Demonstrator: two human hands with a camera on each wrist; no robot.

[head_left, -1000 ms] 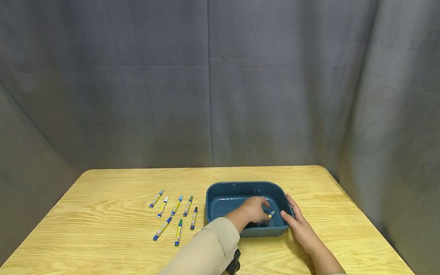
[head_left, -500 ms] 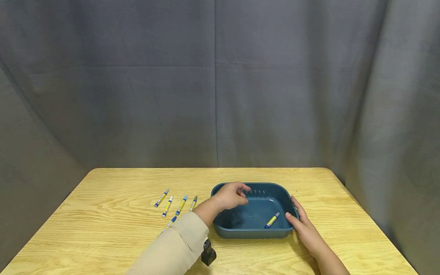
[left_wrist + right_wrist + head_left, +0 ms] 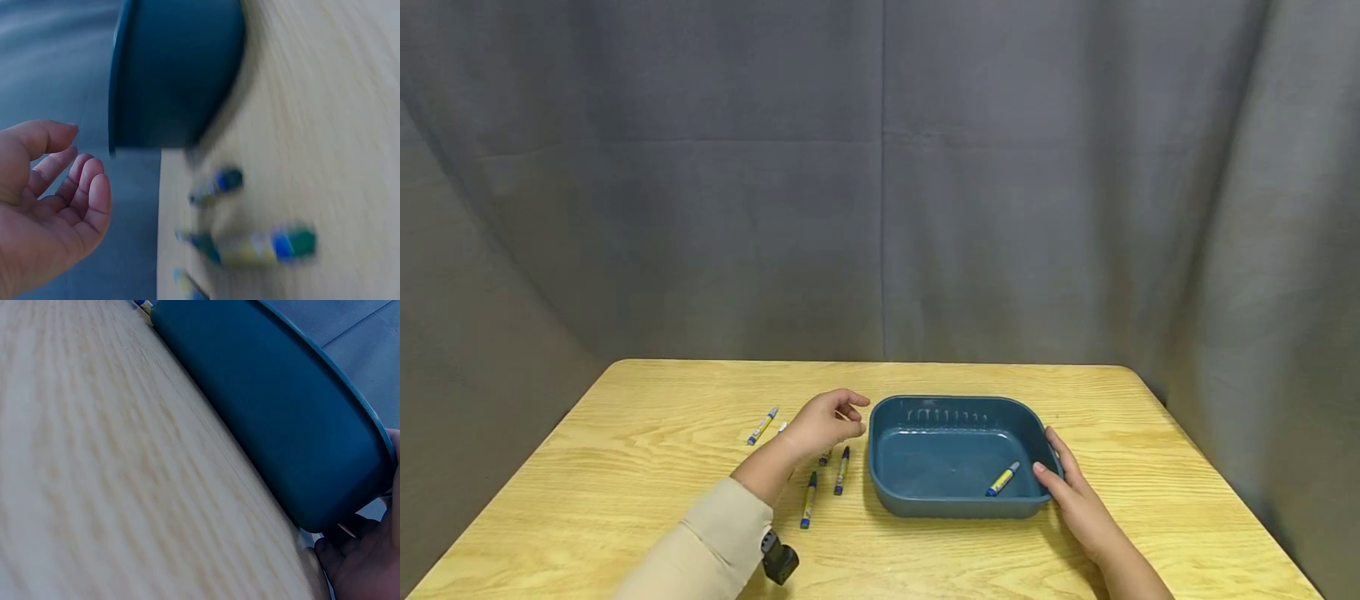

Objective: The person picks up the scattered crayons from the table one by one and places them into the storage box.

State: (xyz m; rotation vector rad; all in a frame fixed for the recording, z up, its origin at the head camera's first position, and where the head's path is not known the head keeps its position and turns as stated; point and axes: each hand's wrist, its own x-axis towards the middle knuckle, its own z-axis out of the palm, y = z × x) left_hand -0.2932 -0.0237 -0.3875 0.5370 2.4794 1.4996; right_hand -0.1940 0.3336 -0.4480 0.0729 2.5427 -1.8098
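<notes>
Slanting inside a teal basin [image 3: 955, 507] toward the right edge of the tabletop [image 3: 685, 400], a pale-tipped, blue-banded yellow crayon [image 3: 1002, 480] rests; the right hand [image 3: 1081, 498] grips the basin, the left hand [image 3: 822, 423] hangs loosely curved.

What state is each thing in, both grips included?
Left grip: empty, fingers loosely bent.
Right grip: holding the blue basin's right end.
Blue basin: upright, open-topped.
Inside crayon: lying, unheld.
Outside crayons: lying on the table, some partly hidden.
Curtain: hanging.

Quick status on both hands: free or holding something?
Left hand: open, fingers relaxed, holding nothing.
Right hand: closed, holding the blue tub at its right end.
</notes>
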